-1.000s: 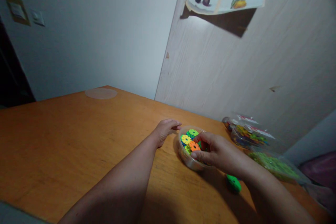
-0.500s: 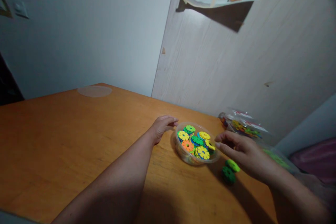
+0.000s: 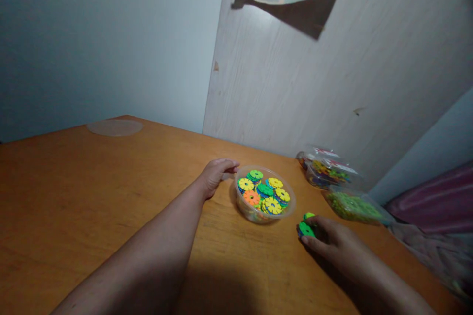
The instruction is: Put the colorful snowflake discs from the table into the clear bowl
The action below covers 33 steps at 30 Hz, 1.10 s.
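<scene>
A clear round plastic bowl point(image 3: 290, 209) holds stacks of flower-shaped interlocking discs point(image 3: 272, 205) in yellow, green and orange. At its left side my left hand point(image 3: 215, 176) rests on the table, fingers stretched toward the rim and seeming to touch it. To the right of the bowl, my right hand point(image 3: 330, 237) closes its thumb and fingers on a stack of green discs point(image 3: 306, 229) at the tabletop. A lighter green disc point(image 3: 309, 216) shows just behind that stack, partly covered by my fingers.
Clear packs with colourful pieces point(image 3: 327, 172) stand by the wall at the back right, with a clear tub of green pieces point(image 3: 354, 205) nearer. A translucent round lid point(image 3: 114, 128) lies at the table's far left corner. Purple cloth point(image 3: 436, 202) borders the right side.
My right hand has come down from the bowl's right rim onto the green discs on the table and closed on them. My left hand stays beside the bowl. The view has shifted slightly right.
</scene>
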Each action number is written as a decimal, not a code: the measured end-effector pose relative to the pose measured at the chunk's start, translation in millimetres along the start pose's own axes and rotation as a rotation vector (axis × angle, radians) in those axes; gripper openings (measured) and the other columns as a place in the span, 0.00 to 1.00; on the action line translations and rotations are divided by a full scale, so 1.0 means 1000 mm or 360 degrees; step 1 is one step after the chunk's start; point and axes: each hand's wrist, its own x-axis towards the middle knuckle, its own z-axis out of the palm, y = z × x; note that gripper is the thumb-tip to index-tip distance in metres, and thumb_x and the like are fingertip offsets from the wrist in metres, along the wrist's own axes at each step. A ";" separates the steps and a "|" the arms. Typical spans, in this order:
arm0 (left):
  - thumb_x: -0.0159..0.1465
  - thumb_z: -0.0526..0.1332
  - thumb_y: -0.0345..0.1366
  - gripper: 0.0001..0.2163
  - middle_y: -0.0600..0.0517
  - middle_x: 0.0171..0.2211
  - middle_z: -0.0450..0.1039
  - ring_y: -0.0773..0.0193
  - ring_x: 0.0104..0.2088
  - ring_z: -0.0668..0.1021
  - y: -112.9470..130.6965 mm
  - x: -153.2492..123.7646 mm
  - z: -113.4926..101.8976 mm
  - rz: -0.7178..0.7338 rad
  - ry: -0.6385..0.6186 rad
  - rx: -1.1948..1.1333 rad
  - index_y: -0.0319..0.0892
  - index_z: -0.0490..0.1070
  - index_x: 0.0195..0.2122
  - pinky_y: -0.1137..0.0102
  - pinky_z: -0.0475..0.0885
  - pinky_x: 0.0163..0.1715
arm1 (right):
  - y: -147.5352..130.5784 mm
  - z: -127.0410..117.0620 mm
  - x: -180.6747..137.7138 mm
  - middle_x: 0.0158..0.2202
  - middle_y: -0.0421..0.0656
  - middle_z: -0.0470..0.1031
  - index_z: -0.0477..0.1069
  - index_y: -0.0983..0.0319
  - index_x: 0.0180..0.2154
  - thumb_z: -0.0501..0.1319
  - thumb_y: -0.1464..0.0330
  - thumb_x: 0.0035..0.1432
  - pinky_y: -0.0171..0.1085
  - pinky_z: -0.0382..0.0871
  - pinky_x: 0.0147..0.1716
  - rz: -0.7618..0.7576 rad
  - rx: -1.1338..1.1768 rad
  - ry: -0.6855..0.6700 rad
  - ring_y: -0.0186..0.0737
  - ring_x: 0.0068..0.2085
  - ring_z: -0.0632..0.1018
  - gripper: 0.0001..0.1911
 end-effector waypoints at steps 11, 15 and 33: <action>0.51 0.67 0.43 0.13 0.47 0.31 0.77 0.62 0.33 0.76 0.004 -0.003 0.003 -0.0026 0.0015 -0.0016 0.37 0.77 0.29 0.68 0.68 0.37 | -0.015 -0.016 0.008 0.33 0.45 0.75 0.72 0.58 0.39 0.59 0.54 0.56 0.39 0.67 0.29 -0.0119 0.0066 0.0254 0.43 0.32 0.75 0.16; 0.51 0.67 0.43 0.12 0.48 0.31 0.76 0.63 0.33 0.75 0.004 -0.004 0.004 -0.0027 0.0000 -0.0040 0.37 0.77 0.29 0.68 0.68 0.37 | -0.055 -0.033 0.023 0.35 0.44 0.74 0.71 0.58 0.44 0.60 0.53 0.56 0.38 0.66 0.30 -0.0340 -0.0031 0.0314 0.41 0.32 0.73 0.19; 0.53 0.66 0.42 0.11 0.48 0.30 0.76 0.62 0.33 0.76 0.006 -0.005 0.005 -0.0050 0.0007 -0.0056 0.38 0.76 0.29 0.67 0.68 0.37 | -0.072 -0.033 0.054 0.31 0.42 0.75 0.71 0.60 0.36 0.55 0.57 0.61 0.36 0.64 0.30 -0.0402 -0.0053 0.0171 0.39 0.32 0.74 0.14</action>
